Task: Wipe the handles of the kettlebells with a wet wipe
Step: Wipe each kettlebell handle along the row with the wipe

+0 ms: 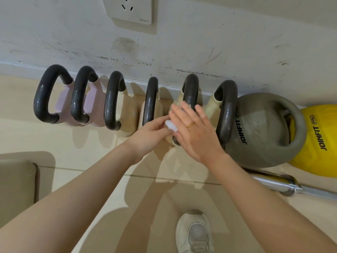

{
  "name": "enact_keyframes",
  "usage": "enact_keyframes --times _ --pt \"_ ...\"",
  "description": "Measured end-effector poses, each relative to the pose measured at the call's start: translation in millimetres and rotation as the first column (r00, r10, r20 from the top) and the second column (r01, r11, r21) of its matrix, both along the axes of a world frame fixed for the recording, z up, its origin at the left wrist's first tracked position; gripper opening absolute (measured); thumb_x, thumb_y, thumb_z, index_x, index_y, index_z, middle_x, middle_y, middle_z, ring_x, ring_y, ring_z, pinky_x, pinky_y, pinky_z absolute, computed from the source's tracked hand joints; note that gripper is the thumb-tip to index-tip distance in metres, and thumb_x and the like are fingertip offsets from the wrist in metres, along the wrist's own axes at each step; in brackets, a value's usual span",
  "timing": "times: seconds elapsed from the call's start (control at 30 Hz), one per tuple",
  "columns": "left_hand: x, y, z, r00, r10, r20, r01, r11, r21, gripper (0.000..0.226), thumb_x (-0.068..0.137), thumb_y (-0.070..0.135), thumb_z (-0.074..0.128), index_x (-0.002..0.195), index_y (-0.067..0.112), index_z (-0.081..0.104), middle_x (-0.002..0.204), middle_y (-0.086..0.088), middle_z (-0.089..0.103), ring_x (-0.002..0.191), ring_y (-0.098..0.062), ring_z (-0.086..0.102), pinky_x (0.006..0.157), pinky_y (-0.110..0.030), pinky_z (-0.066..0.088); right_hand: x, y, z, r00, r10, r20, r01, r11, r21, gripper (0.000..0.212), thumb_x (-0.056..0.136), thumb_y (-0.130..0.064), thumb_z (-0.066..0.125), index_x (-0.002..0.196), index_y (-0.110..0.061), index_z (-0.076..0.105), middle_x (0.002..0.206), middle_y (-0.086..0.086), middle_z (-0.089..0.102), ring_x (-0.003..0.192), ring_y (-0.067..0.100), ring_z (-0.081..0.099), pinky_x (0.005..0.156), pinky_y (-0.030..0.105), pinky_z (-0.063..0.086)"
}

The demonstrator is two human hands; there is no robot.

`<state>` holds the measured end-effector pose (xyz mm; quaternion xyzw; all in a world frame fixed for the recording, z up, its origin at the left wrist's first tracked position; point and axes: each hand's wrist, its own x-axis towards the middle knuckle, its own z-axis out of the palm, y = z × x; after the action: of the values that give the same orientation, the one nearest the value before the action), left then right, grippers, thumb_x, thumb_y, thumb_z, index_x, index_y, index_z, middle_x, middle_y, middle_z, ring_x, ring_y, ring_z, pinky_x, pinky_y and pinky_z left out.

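Head view, crumpled white wet wipe (170, 127) pinched by left hand (151, 132), right hand (195, 130) flat, fingers spread.

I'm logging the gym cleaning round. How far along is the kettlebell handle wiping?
Done: nothing can be confirmed; no handle looks visibly wiped. In hand: the left hand pinches the wet wipe beside the right hand, which covers the fifth dark handle in the row. Left, at least: that handle; the grey kettlebell and the yellow one stand untouched right now.

Kettlebells (116, 101) line the wall (200, 42); barbell (284, 183) rightward.
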<state>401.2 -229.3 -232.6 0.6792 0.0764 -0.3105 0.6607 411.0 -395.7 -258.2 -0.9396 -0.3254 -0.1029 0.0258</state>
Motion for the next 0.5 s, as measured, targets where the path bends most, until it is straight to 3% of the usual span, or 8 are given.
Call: enact_keyframes --times 0.07,0.17,0.23,0.27,0.3,0.37,0.43,0.5 --pt "0 -7 3 1.0 -0.005 0.031 0.007 0.998 -0.058 0.033 0.092 0.035 0.049 0.124 0.034 0.057 0.121 0.012 0.066 0.12 -0.004 0.054 0.108 -0.03 0.035 -16 12 -5 0.972 -0.21 -0.109 0.229 0.948 0.22 0.048 0.097 -0.024 0.029 0.143 -0.007 0.026 0.152 0.005 0.022 0.14 0.021 0.016 0.116 0.038 0.007" --pt "6 -16 14 0.999 0.0 0.04 0.003 0.998 -0.058 0.03 0.097 0.031 0.042 0.117 0.024 0.063 0.095 0.016 0.07 0.093 0.005 0.063 0.087 -0.013 0.045 -46 46 -1 0.789 -0.231 -0.57 0.581 0.583 0.568 0.059 0.096 -0.025 0.028 0.148 -0.017 -0.001 0.155 -0.007 -0.005 0.143 0.003 -0.004 0.117 0.024 0.007" --pt "11 -20 17 0.999 0.028 0.033 -0.028 1.0 0.005 0.026 0.096 0.028 0.045 0.107 0.016 0.066 0.068 0.018 0.064 0.064 0.005 0.058 0.066 -0.009 0.044 -65 58 0 0.656 -0.121 -0.745 0.73 0.353 0.585 0.062 0.095 -0.036 0.027 0.147 -0.023 -0.006 0.153 -0.013 0.002 0.14 -0.006 0.002 0.112 0.013 0.011" --pt "13 -23 18 0.999 0.031 0.024 -0.032 0.998 0.048 0.024 0.095 0.028 0.048 0.101 0.014 0.066 0.06 0.018 0.06 0.056 0.004 0.053 0.06 -0.01 0.042 -71 56 -3 0.598 -0.094 -0.796 0.78 0.294 0.552 0.063 0.093 -0.044 0.026 0.148 -0.023 0.004 0.149 -0.013 0.017 0.137 -0.003 0.017 0.109 0.015 0.018" --pt "14 -27 18 0.999 0.032 0.013 -0.033 0.995 0.093 0.022 0.093 0.028 0.051 0.097 0.013 0.065 0.056 0.017 0.057 0.051 0.003 0.049 0.057 -0.011 0.04 -75 51 -10 0.559 -0.11 -0.822 0.81 0.282 0.514 0.063 0.091 -0.053 0.024 0.144 -0.02 0.022 0.137 -0.012 0.036 0.126 0.0 0.033 0.105 0.02 0.026" --pt "16 -31 17 0.999 0.033 -0.006 -0.031 0.985 0.172 0.024 0.091 0.029 0.054 0.094 0.007 0.064 0.061 0.009 0.055 0.053 -0.003 0.045 0.057 -0.017 0.037 -80 37 -20 0.569 -0.18 -0.803 0.791 0.385 0.475 0.069 0.087 -0.062 0.02 0.125 -0.011 0.047 0.115 -0.005 0.052 0.111 0.011 0.045 0.101 0.032 0.033" --pt "19 -32 17 0.999 0.035 -0.013 -0.031 0.977 0.213 0.028 0.089 0.031 0.057 0.095 0.004 0.065 0.067 0.002 0.054 0.058 -0.008 0.044 0.062 -0.021 0.037 -78 26 -26 0.561 -0.168 -0.811 0.784 0.422 0.455 0.049 0.091 -0.05 0.023 0.118 -0.018 0.049 0.115 -0.004 0.054 0.113 0.014 0.046 0.101 0.03 0.033" --pt "21 -31 17 0.999 0.035 -0.016 -0.031 0.975 0.222 0.029 0.088 0.032 0.058 0.095 0.005 0.067 0.069 0.001 0.055 0.061 -0.011 0.045 0.066 -0.024 0.038 -73 26 -18 0.524 -0.082 -0.848 0.811 0.352 0.467 0.03 0.093 -0.041 0.026 0.108 -0.03 0.048 0.106 -0.01 0.052 0.106 0.01 0.048 0.093 0.02 0.032"
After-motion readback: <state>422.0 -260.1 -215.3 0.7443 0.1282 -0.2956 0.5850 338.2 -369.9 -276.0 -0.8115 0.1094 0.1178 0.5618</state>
